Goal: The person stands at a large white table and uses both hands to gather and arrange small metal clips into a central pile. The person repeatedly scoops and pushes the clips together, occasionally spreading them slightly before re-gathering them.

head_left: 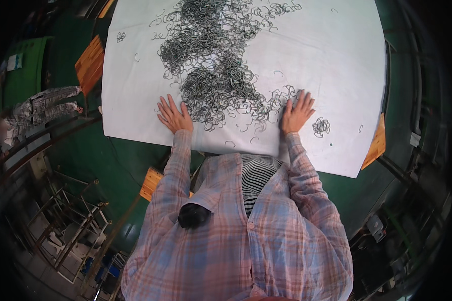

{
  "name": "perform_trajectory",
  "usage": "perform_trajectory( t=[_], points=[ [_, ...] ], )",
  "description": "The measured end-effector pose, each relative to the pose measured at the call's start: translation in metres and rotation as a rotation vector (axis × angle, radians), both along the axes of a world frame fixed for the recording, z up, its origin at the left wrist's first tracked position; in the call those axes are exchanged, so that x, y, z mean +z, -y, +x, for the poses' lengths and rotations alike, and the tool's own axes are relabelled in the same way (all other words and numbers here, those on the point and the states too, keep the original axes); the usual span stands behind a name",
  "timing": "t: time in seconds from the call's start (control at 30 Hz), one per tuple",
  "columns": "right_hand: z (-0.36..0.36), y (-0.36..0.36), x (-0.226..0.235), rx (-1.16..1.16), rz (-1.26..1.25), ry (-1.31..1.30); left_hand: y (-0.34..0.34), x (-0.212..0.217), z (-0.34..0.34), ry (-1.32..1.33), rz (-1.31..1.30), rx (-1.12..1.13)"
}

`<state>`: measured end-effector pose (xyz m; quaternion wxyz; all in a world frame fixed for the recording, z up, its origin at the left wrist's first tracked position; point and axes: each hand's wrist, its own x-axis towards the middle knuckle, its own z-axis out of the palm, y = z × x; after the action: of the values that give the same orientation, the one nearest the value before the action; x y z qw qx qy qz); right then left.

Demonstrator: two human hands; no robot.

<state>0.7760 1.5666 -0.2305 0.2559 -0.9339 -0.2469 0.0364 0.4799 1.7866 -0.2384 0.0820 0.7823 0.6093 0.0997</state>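
A large heap of bent metal wire hooks [216, 88] covers the middle of the white-covered table [344, 70]. My left hand [175, 114] lies flat at the heap's near left edge, fingers spread, holding nothing. On the other side, my right hand [297, 113] rests flat with its fingers apart, next to a few hooks that trail off from the heap. A small separate cluster of hooks [321, 127] lies just right of that hand. One loose hook [230, 144] sits near the table's front edge, between my forearms.
Another small cluster of hooks [120, 36] lies at the far left of the table. Wooden stools [90, 65] stand around the table. To the left, another person's patterned sleeve [47, 103] shows. Metal frames [73, 226] stand on the green floor at lower left.
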Motion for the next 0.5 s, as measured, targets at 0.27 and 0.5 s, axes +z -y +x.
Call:
perform_trajectory(
  t=[0.27, 0.5],
  points=[
    [-0.086, -0.157, 0.007, 0.267, 0.416, -0.172, 0.002, 0.004, 0.003, 0.014, 0.016, 0.002],
    [-0.105, -0.141, 0.062, 0.745, 0.439, -0.154, 0.002, -0.001, -0.002, 0.012, 0.032, 0.003]
  ],
)
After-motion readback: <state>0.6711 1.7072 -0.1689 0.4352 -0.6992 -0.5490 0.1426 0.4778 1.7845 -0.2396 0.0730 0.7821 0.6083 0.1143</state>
